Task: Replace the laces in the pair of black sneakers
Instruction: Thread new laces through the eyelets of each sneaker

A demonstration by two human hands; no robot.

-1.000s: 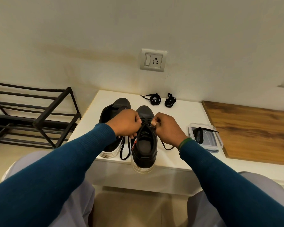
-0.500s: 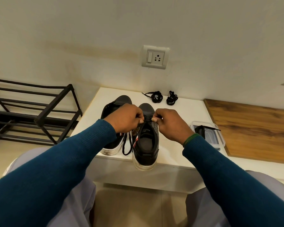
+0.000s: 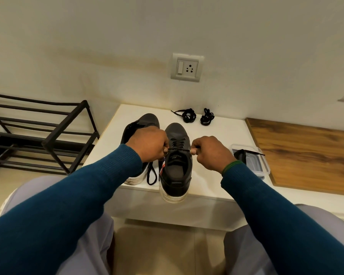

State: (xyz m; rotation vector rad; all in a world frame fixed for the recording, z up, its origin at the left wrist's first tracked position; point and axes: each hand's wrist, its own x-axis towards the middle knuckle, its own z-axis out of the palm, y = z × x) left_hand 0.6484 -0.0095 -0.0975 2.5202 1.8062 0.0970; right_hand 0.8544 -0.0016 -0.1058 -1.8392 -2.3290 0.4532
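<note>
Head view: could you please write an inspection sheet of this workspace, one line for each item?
Surface: white table, with a wooden top adjoining on the right.
Job's things: near sneaker with its heel over the table's front edge; far sneaker to its left; left lace bundle and right lace bundle by the wall.
Clutter: clear plastic box holding something dark.
Grippers: left hand and right hand each pinch an end of the lace stretched across the near sneaker, fingers curled.
Cables: nothing seen.
Surroundings: black metal rack on the left; wall socket, nothing plugged in.
</note>
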